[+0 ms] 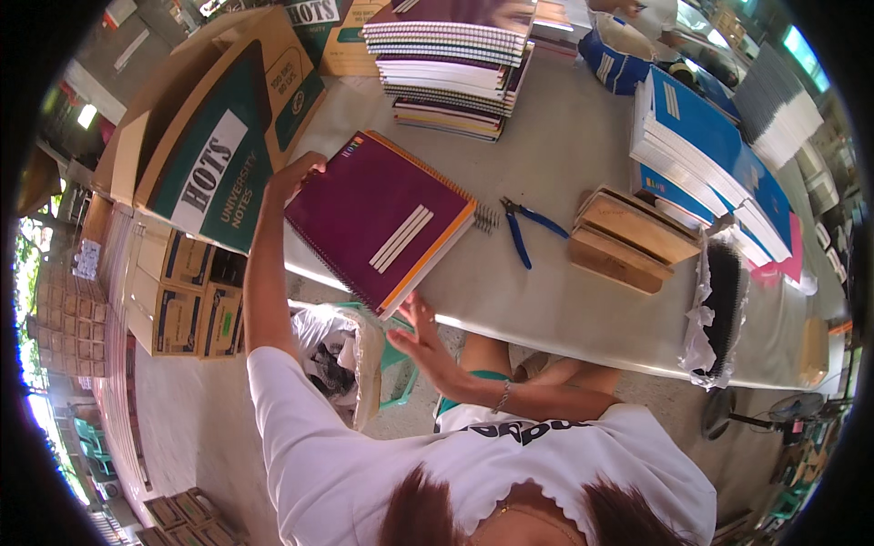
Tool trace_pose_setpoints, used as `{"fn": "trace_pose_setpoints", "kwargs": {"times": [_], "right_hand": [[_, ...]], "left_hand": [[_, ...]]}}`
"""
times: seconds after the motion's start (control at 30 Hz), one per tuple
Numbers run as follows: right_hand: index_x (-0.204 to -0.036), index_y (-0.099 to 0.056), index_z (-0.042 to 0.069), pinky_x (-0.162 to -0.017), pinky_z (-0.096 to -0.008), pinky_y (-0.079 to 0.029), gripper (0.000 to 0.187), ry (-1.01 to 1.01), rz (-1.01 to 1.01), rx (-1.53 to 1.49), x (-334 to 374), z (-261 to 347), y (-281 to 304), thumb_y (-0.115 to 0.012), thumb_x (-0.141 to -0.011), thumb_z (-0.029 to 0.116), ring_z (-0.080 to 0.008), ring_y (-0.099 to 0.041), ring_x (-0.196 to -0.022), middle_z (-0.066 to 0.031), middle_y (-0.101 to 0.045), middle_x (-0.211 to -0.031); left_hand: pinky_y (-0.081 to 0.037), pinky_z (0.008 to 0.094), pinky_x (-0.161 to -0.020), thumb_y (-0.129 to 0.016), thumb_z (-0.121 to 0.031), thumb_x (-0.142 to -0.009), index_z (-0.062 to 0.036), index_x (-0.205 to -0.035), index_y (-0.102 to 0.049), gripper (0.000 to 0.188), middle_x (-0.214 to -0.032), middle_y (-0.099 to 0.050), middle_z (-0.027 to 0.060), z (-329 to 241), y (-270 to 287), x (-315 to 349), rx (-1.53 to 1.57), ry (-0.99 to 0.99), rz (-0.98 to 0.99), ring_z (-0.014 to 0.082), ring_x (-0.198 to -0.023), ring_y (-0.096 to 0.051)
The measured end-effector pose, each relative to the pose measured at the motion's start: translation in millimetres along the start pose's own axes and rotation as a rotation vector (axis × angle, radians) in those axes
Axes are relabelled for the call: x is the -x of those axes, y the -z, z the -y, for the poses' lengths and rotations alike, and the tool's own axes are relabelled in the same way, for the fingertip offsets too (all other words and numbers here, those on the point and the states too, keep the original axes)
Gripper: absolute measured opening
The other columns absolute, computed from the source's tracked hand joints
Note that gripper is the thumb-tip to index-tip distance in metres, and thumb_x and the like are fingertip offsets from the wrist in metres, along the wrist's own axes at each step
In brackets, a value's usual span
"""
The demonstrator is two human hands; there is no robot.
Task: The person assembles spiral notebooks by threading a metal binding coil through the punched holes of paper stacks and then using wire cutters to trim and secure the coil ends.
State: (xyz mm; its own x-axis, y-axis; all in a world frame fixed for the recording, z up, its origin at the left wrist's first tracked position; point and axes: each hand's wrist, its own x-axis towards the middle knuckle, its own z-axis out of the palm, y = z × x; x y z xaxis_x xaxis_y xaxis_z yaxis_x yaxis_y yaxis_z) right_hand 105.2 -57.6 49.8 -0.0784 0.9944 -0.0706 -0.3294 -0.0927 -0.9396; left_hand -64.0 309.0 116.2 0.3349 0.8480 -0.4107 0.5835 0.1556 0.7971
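Note:
A purple spiral-bound notebook with white label lines lies tilted at the table's near left edge, an orange edge showing along its right side. My left hand is closed round its upper left corner, the fingers partly hidden. Close to its lower corner is my right hand, palm turned up with the fingers apart; whether a fingertip touches the notebook I cannot tell. Just right of the notebook lie a loose wire coil and pliers with blue handles.
Behind stands a tall notebook stack. Rightward are wooden blocks, blue notebooks and a wrapped bundle of black coils. A large open carton borders the left; a lined sack hangs below the table edge.

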Motion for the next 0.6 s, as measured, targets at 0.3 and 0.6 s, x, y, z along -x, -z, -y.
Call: {"fn": "trace_pose_setpoints", "kwargs": {"times": [0.3,0.6], "right_hand": [[-0.151,0.016,0.016,-0.118,-0.0462,-0.014,0.081,0.135,0.206,0.17,-37.1,-46.8,-35.3,-0.046,-0.101,0.031,-0.024,0.015,-0.146,-0.0078,0.02,-0.158],[-0.153,-0.003,0.008,-0.12,-0.0423,-0.006,0.079,0.221,0.442,0.124,-85.3,-44.8,-44.4,-0.054,-0.094,0.022,-0.0314,0.007,-0.147,-0.0179,0.004,-0.159]], "left_hand": [[-0.036,0.0344,-0.1,-0.048,-0.05,-0.089,-0.0092,-0.115,-0.06,0.05,-0.121,-0.059,0.0124,-73.9,-93.6,-102.7,-0.687,-0.437,0.073,0.0242,-0.115,-0.052],[-0.019,0.0699,-0.106,-0.047,-0.045,-0.094,-0.0177,-0.113,-0.066,0.039,-0.132,-0.056,0.008,-110.7,-211.7,7.0,-1.125,-0.958,-0.35,0.0289,-0.119,-0.055]]}}
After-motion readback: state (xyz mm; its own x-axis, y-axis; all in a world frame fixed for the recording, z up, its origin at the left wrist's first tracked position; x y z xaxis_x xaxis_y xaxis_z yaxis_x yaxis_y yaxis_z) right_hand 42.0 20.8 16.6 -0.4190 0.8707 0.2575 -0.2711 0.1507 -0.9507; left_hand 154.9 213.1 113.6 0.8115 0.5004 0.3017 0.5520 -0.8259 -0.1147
